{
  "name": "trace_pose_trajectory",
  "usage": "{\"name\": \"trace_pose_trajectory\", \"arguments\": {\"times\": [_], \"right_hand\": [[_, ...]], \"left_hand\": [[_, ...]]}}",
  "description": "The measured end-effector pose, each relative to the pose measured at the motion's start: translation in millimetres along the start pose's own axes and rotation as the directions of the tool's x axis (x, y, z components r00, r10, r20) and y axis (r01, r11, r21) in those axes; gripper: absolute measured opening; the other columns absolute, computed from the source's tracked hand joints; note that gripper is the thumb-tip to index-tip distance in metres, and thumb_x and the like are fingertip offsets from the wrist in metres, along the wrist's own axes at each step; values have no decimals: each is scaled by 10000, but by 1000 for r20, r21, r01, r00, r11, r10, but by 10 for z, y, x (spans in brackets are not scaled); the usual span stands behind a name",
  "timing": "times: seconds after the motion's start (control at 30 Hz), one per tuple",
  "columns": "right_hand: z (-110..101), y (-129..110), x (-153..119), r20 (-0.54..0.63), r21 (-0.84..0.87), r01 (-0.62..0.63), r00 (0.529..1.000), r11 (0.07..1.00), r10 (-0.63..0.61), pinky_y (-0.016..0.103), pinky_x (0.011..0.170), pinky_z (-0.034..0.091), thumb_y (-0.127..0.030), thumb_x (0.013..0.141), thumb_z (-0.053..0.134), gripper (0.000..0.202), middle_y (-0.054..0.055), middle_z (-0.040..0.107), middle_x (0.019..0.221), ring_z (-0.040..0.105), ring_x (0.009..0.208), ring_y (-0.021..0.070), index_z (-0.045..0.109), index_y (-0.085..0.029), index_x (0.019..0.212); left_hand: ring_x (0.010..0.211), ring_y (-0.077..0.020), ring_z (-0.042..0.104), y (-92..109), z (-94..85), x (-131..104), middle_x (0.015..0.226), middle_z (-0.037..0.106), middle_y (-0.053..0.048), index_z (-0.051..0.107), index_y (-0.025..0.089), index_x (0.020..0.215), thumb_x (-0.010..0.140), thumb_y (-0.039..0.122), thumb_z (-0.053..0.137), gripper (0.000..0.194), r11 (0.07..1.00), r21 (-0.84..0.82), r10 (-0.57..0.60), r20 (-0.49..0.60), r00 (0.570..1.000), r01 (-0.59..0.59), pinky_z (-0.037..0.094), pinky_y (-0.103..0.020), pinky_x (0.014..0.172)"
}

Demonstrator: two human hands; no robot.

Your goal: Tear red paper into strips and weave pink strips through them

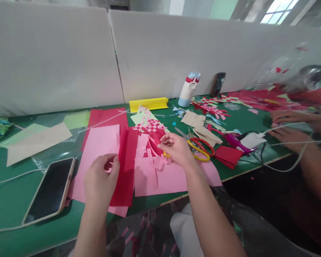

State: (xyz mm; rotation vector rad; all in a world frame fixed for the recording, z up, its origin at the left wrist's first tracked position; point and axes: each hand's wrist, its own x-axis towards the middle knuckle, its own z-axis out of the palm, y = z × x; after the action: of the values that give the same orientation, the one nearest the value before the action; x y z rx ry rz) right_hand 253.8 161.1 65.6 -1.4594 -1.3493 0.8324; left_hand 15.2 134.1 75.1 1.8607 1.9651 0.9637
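Note:
My left hand (101, 178) is curled over a pink sheet (97, 157) and a folded red sheet (125, 171); whatever its fingertips hold is hidden. My right hand (178, 148) is closed, its fingertips pinching at cut red paper (155, 141) among loose pink paper strips (151, 157). A small yellow piece shows beneath that hand, its kind unclear. Woven red-and-white paper (151, 125) lies just beyond. Beside the right wrist rest yellow-handled scissors (200, 151) and an orange-red-handled pair (207, 144). Under the right forearm spreads another pink sheet (160, 182).
A phone (52, 192) with a cable lies at left. Behind stand a bottle (188, 91), a dark upright object (218, 84) and folded yellow paper (149, 104) against a white partition (176, 53). At right, another person's hands (289, 125) work near a white charger (253, 140).

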Motion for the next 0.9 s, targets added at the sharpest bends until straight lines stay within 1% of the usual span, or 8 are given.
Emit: {"name": "trace_pose_trajectory", "arguments": {"times": [0.1, 0.17, 0.27, 0.37, 0.47, 0.63, 0.7, 0.9], "right_hand": [[68, -67, -42, 172, 194, -38, 985, 980, 4, 238, 582, 469, -274, 654, 725, 226, -18, 605, 700, 585, 625, 116, 553, -179, 766], [109, -116, -85, 299, 256, -73, 954, 964, -7, 231, 552, 474, -281, 659, 736, 246, -24, 597, 704, 575, 592, 103, 542, -180, 770], [149, -173, -141, 436, 280, -95, 899, 955, -39, 218, 540, 485, -284, 655, 757, 269, -19, 598, 744, 584, 606, 95, 550, -175, 786], [163, -209, -168, 499, 321, -122, 864, 939, -58, 204, 500, 474, -310, 648, 774, 296, -23, 600, 719, 583, 584, 93, 558, -172, 796], [133, -231, -170, 462, 316, -98, 885, 944, -63, 223, 528, 484, -337, 714, 726, 260, -10, 631, 716, 596, 582, 103, 591, -170, 861], [-8, -234, -190, 286, -147, 200, 946, 969, -152, 286, 777, 468, -257, 789, 649, 136, 38, 703, 899, 628, 838, 157, 685, -187, 901], [-40, -216, -213, 333, -346, 312, 922, 885, -195, 305, 848, 426, -232, 741, 694, 161, 38, 707, 934, 596, 936, 185, 704, -203, 899], [38, -159, -274, 504, -561, 481, 844, 674, -183, 312, 822, 371, -208, 750, 642, 84, 44, 697, 838, 557, 903, 208, 705, -194, 804]], "left_hand": [[733, -194, 637, 96, 103, -58, 823, 699, -47, 681, 194, 863, 824, 348, 526, 222, 975, -220, 63, 110, 992, -38, 496, -301, 652], [806, -204, 626, 156, 161, -91, 883, 679, -68, 670, 178, 925, 818, 250, 535, 187, 951, -192, 248, 15, 969, -240, 507, -326, 730], [1109, -257, 530, 214, 215, -112, 1160, 609, -123, 598, 167, 1145, 811, 133, 523, 343, 815, -34, 576, -59, 815, -578, 452, -417, 932], [1213, -269, 476, 200, 251, -95, 1258, 586, -123, 535, 171, 1228, 846, 120, 494, 388, 705, 24, 709, 16, 705, -709, 395, -472, 1008], [997, -240, 616, 143, 259, -69, 1028, 695, -100, 595, 161, 1103, 883, 136, 426, 278, 730, 44, 682, 32, 731, -682, 421, -470, 973], [830, -222, 659, 138, 188, -70, 913, 700, -83, 588, 185, 948, 911, 277, 377, 233, 938, -62, 345, 116, 931, -340, 504, -349, 750], [857, -223, 657, 178, 185, -80, 927, 695, -80, 561, 199, 890, 911, 294, 366, 218, 953, -138, 296, 223, 929, -271, 497, -339, 756], [898, -213, 604, 276, 381, -90, 937, 640, -92, 515, 205, 827, 882, 177, 330, 195, 898, -277, 433, 415, 800, -342, 466, -330, 769]]}}
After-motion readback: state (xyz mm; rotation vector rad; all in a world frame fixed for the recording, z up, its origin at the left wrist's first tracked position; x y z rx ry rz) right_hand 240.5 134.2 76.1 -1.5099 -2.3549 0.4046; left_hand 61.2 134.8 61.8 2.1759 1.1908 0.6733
